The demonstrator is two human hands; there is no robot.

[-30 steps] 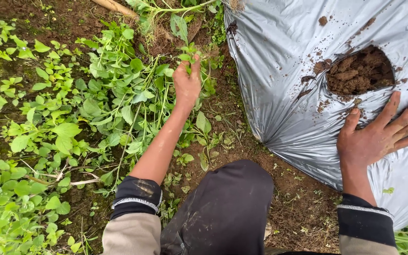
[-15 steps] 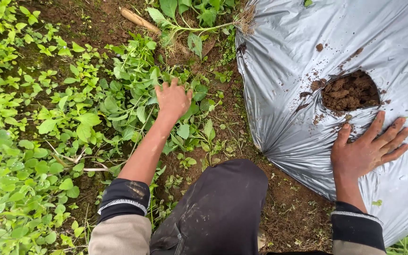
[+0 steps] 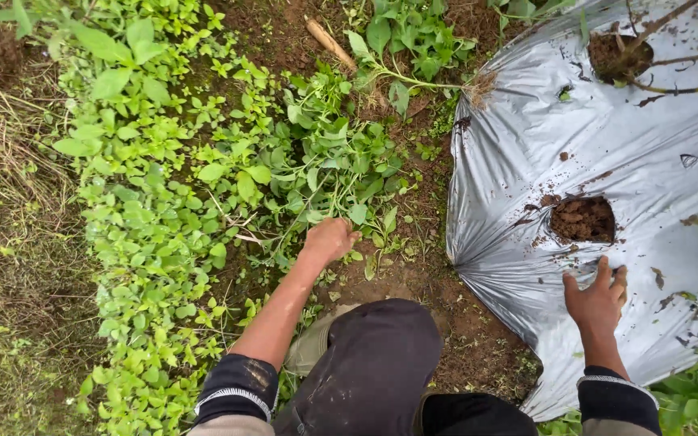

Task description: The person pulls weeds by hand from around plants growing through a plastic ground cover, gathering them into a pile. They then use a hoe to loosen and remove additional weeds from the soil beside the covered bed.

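Left hand fisted around a bunch of green weed stems, gripping low near the soil, where stems gather. Right hand flat, fingers spread, pressing the silver plastic mulch sheet just below a soil-filled planting hole, apparently bracing. Knee in dark trousers between the arms. Bare dirt path alongside.

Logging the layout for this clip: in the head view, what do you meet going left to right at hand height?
Dry grass → leafy green weeds → left hand closed on weed stems → bare soil strip → silver plastic mulch sheet → soil-filled planting hole, with the right hand flat just below it.
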